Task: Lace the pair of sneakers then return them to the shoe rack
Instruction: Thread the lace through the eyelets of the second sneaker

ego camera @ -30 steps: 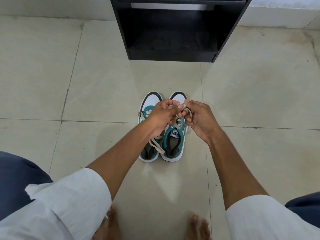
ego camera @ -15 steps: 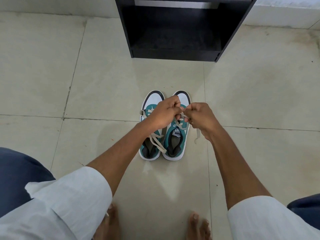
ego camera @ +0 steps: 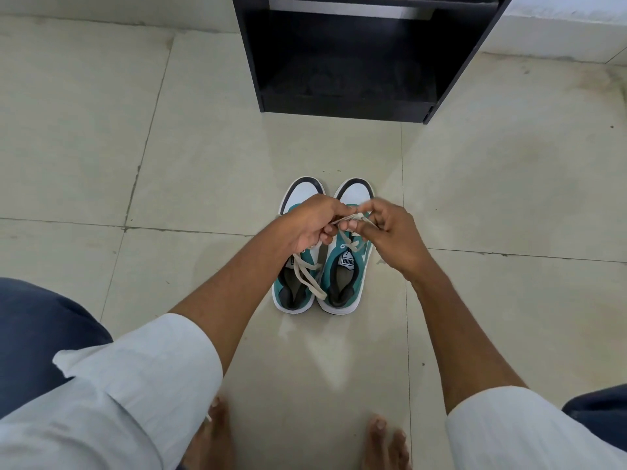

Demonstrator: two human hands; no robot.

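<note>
Two teal and white sneakers stand side by side on the floor, toes pointing away from me: the left sneaker [ego camera: 294, 290] and the right sneaker [ego camera: 344, 283]. My left hand [ego camera: 310, 223] and my right hand [ego camera: 393, 232] meet above the right sneaker's front. Both pinch the cream lace [ego camera: 351, 218] stretched between them. Loose cream lace ends [ego camera: 307, 276] lie across the left sneaker's opening. The hands hide most of both tongues.
A black shoe rack [ego camera: 356, 56] stands open on the tiled floor about a shoe's length beyond the toes. My bare feet [ego camera: 386, 442] rest on the floor near the bottom edge, with my knees at both lower corners.
My hands have shifted slightly and the lace is now pulled into a short taut span between the fingertips. The sneakers have stayed in place.
</note>
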